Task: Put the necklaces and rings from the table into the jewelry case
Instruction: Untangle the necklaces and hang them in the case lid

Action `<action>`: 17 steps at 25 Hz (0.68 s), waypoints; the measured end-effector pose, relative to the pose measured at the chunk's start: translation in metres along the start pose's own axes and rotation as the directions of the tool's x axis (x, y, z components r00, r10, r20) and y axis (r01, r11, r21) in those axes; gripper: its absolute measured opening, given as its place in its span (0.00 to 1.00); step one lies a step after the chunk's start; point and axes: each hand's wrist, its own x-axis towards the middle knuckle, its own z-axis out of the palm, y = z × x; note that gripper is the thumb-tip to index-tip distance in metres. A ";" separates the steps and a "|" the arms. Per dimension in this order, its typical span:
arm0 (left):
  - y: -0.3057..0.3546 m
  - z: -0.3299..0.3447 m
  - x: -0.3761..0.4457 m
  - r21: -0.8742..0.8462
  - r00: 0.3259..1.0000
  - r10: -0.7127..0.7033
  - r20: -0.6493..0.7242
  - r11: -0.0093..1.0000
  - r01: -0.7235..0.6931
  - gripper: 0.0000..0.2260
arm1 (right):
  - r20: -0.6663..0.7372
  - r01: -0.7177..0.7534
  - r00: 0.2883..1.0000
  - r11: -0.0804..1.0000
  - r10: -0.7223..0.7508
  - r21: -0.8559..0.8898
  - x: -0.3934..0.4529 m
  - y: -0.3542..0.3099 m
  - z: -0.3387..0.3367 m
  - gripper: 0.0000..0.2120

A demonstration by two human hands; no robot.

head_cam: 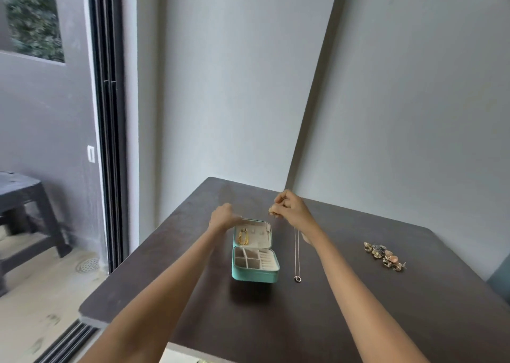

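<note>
Right hand (287,206) pinches top of thin silver necklace (297,255) dangling beside open teal jewelry case (255,275), left hand (223,217) curled at lid edge; chain looks light, limp, tangle-prone, best held by clasp end.

Open teal jewelry case (255,273), 2 necklaces, 1 cluster of rings.
Gold necklace (243,237) hangs inside the raised lid; silver necklace (297,255) with a small pendant hangs just right of the case; rings (384,255) lie well apart on the dark table (358,321).
</note>
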 end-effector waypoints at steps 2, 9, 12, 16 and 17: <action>-0.005 -0.002 -0.006 -0.180 0.988 -0.070 0.138 0.979 0.095 0.15 | 0.051 0.017 0.999 0.999 -0.015 -0.049 0.002 0.001 0.017 0.09; -0.017 -0.003 -0.024 -0.485 0.976 0.004 0.217 0.868 0.104 0.07 | 0.119 0.083 0.992 0.931 -0.043 -0.355 0.000 0.011 0.037 0.06; -0.026 0.000 -0.028 -0.602 0.985 0.079 0.152 0.798 0.029 0.09 | 0.114 0.066 0.993 0.920 -0.023 -0.387 0.002 0.016 0.040 0.07; -0.032 0.009 -0.031 -0.639 0.994 0.106 0.033 0.767 -0.061 0.12 | 0.083 0.026 0.996 0.897 0.012 -0.442 0.011 0.018 0.042 0.07; -0.033 0.010 -0.032 -0.653 0.993 0.121 0.017 0.753 -0.080 0.12 | 0.068 0.015 0.997 0.889 0.018 -0.457 0.013 0.019 0.044 0.07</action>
